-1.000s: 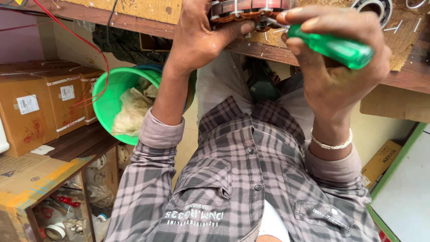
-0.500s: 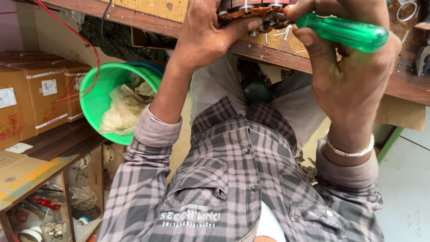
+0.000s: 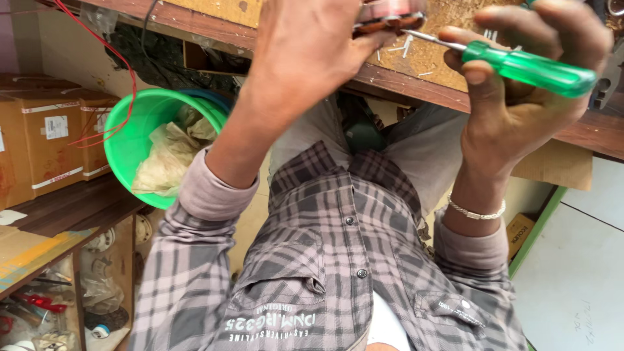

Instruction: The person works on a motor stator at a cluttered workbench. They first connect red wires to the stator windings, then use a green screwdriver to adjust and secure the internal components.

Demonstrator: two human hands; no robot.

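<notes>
L hand (image 3: 312, 52) clamped on copper-wound part (image 3: 389, 18), pinning it to surface (image 3: 416, 88) | R hand (image 3: 520, 97) gripping green screwdriver (image 3: 530, 67), tip angled into part for leverage imo

A green bucket (image 3: 140, 140) holding crumpled pale material, perhaps cloth, stands beside cardboard boxes (image 3: 49, 133) on a wooden shelf (image 3: 71, 208); a red wire (image 3: 127, 71) hangs nearby.

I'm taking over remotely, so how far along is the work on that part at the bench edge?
Done: nothing visibly finished. In hand: the left hand grips a round reddish part at the wooden bench, while the right hand holds a green-handled screwdriver with its tip against that part. Left: cannot tell; most of the part is hidden.
</notes>
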